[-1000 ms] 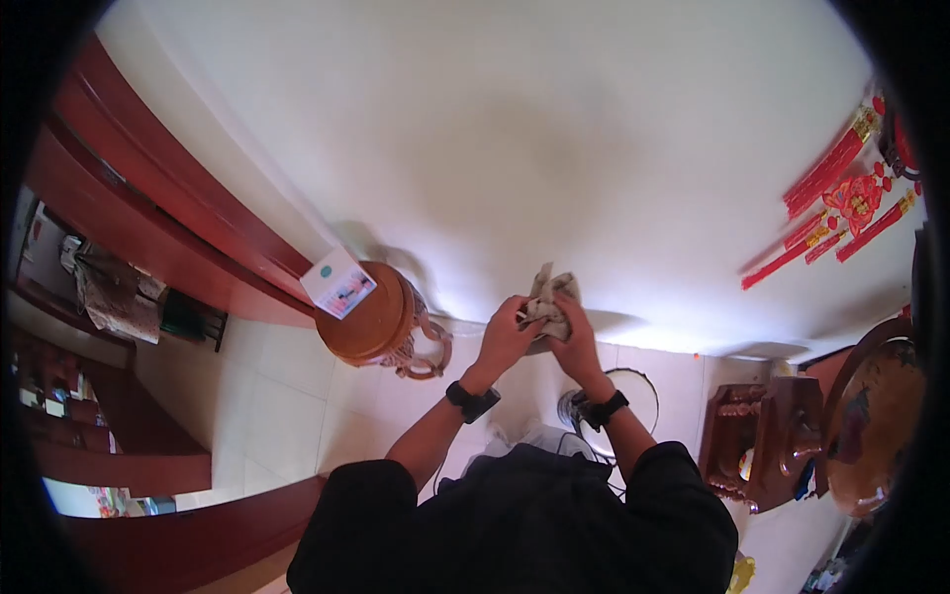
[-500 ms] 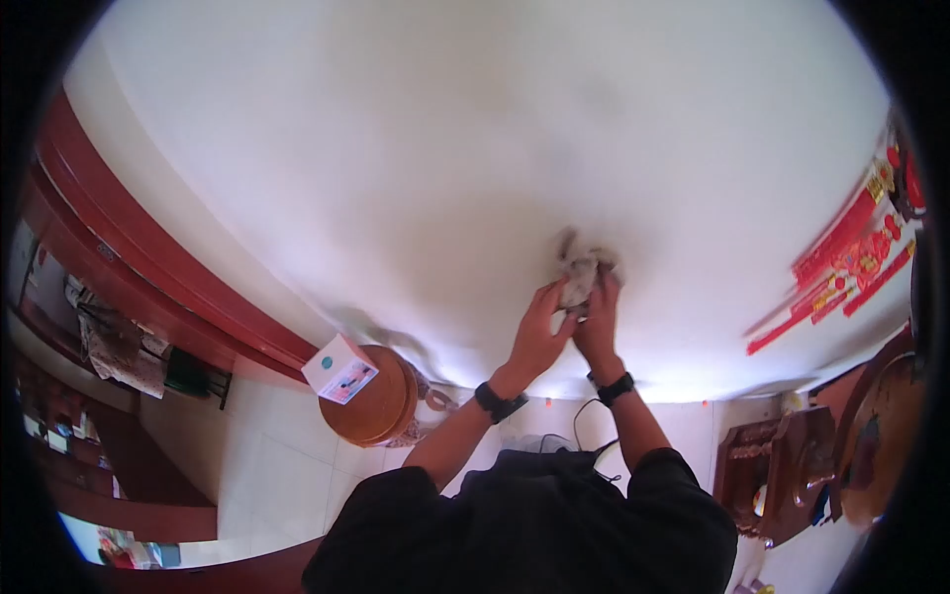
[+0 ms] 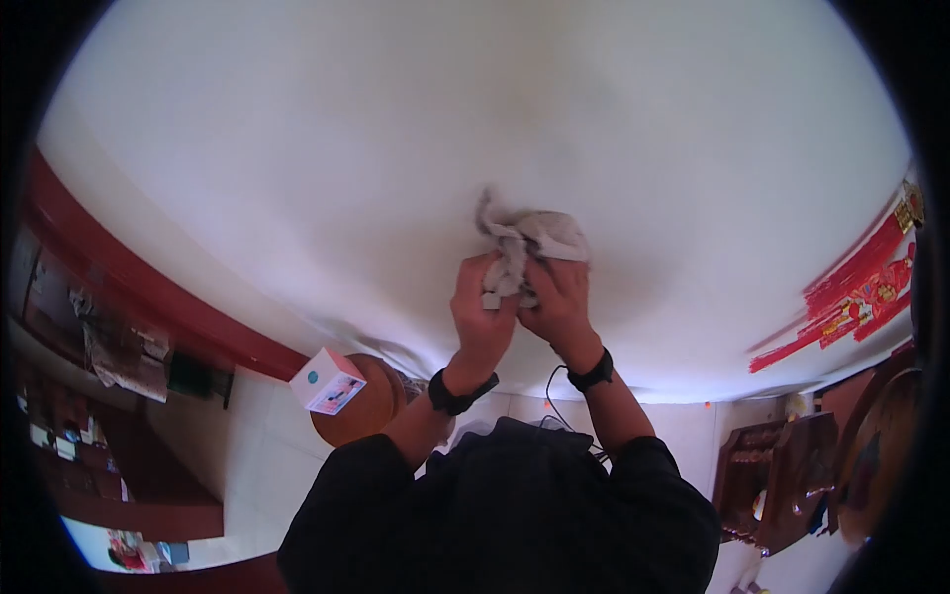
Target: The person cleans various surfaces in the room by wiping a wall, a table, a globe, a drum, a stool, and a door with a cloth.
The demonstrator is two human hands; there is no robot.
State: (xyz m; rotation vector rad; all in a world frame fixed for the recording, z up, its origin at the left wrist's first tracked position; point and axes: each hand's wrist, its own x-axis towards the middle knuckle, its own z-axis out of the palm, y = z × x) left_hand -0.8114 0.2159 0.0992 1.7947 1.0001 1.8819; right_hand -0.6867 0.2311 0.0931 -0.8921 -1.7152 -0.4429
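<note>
A crumpled greyish-white cloth [image 3: 554, 234] is bunched up between my two hands, in front of the white wall [image 3: 297, 178]. My left hand [image 3: 479, 305] is closed around the cloth's left side, and a small end of it pokes out below the fingers. From the right, my right hand [image 3: 560, 300] grips the other side, its fingers bent into the folds. One loose twisted corner sticks up at the upper left. Black bands circle both wrists. Whether the cloth touches the wall cannot be made out.
A box [image 3: 329, 382] with a picture on it stands on a round wooden stool [image 3: 358, 414] at lower left. Red festive decorations [image 3: 851, 297] hang at right. Dark carved wooden furniture [image 3: 772, 475] stands at lower right. A red frame [image 3: 148, 287] runs along the left.
Both hands have moved left with the cloth. It was a smaller, blurred bundle and now spreads wider above the fingers. The view has shifted slightly.
</note>
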